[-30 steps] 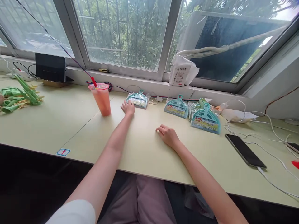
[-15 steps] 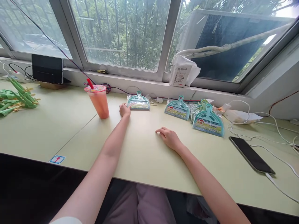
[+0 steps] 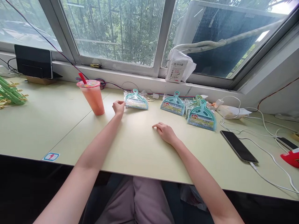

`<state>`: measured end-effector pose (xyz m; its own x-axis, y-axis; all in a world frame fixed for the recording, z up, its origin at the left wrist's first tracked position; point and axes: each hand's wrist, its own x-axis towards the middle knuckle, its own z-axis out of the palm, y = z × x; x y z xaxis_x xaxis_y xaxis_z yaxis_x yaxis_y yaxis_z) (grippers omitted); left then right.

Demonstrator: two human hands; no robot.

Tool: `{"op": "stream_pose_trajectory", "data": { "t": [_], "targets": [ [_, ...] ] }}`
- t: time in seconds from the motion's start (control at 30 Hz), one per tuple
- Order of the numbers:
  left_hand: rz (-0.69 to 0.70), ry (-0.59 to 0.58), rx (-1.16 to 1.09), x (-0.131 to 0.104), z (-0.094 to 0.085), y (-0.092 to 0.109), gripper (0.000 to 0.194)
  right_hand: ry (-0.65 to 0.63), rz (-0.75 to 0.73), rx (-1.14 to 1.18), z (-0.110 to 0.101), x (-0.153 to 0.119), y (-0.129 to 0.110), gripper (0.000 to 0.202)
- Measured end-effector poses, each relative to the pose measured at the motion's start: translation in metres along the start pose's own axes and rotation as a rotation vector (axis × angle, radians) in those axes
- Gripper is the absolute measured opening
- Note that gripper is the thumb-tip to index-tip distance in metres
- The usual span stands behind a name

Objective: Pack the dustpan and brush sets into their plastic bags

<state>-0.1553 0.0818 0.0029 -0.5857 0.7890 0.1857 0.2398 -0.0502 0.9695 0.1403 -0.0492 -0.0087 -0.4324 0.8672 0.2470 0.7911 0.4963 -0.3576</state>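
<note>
Pinching, apparently, left edge of bagged dustpan (image 3: 136,102): left hand (image 3: 118,107). Handle (image 3: 135,91) windowward, long axis roughly left-right. Right hand (image 3: 166,132): fingers loosely bent, slightly apart.

Left hand (image 3: 119,107), earlier spread, now pinched at edge of packaged dustpan (image 3: 136,100)

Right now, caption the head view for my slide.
Left hand at the edge of a wrapped dustpan, right hand on the table.

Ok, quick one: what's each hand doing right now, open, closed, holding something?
Left hand: closed, pinching the left edge of a bagged dustpan set.
Right hand: loosely open, resting on the table, holding nothing.
</note>
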Motion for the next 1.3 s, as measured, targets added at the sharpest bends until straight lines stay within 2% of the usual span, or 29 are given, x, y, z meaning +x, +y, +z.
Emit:
{"op": "stream_pose_trajectory", "data": {
  "t": [0.07, 0.17, 0.23, 0.27, 0.37, 0.43, 0.5, 0.57, 0.63, 0.73, 0.83, 0.93, 1.07, 1.2, 1.3],
  "targets": [
    [0.022, 0.005, -0.024, -0.011, -0.010, 0.005, 0.011, -0.002, 0.004, 0.009, 0.001, 0.000, 0.001, 0.037],
    [-0.145, -0.129, -0.144, -0.027, -0.024, 0.008, 0.032, 0.054, 0.016, 0.014, 0.006, 0.002, 0.004, 0.036],
    [-0.307, -0.281, -0.192, -0.035, -0.031, 0.008, 0.048, 0.122, 0.012, 0.005, 0.010, 0.003, 0.008, 0.037],
    [-0.370, -0.388, -0.192, -0.038, -0.034, 0.009, 0.050, 0.146, 0.001, -0.002, 0.012, 0.004, 0.010, 0.042],
    [-0.450, -0.756, -0.191, -0.042, -0.039, 0.011, 0.035, 0.149, -0.067, -0.032, 0.016, 0.005, 0.014, 0.061],
    [-0.466, -0.967, -0.231, -0.043, -0.040, 0.012, 0.029, 0.125, -0.113, -0.063, 0.016, 0.005, 0.014, 0.064],
    [-0.473, -1.078, -0.253, -0.043, -0.040, 0.011, 0.040, 0.107, -0.149, -0.092, 0.016, 0.005, 0.012, 0.063],
    [-0.472, -1.138, -0.214, -0.044, -0.038, 0.010, 0.051, 0.098, -0.186, -0.115, 0.015, 0.005, 0.009, 0.060],
    [-0.448, -1.150, -0.136, -0.048, -0.031, 0.009, 0.049, 0.103, -0.218, -0.139, 0.014, 0.005, 0.005, 0.058],
    [-0.427, -1.076, -0.107, -0.055, -0.016, 0.008, 0.027, 0.124, -0.225, -0.176, 0.012, 0.005, 0.001, 0.055],
    [-0.452, -1.003, -0.234, -0.062, 0.001, 0.009, 0.012, 0.174, -0.186, -0.220, 0.010, 0.009, 0.001, 0.053],
    [-0.430, -0.954, -0.420, -0.066, 0.009, 0.010, 0.014, 0.255, -0.185, -0.294, 0.010, 0.022, 0.001, 0.042],
    [-0.388, -0.853, -0.572, -0.067, 0.000, 0.009, 0.019, 0.313, -0.253, -0.344, 0.015, 0.042, -0.001, 0.023],
    [-0.421, -0.716, -0.595, -0.068, -0.012, 0.010, 0.019, 0.359, -0.221, -0.305, 0.020, 0.043, -0.005, 0.023],
    [-0.374, -0.745, -0.602, -0.073, -0.013, 0.011, 0.020, 0.398, -0.204, -0.282, 0.018, 0.033, -0.008, 0.027]
  ]
}}
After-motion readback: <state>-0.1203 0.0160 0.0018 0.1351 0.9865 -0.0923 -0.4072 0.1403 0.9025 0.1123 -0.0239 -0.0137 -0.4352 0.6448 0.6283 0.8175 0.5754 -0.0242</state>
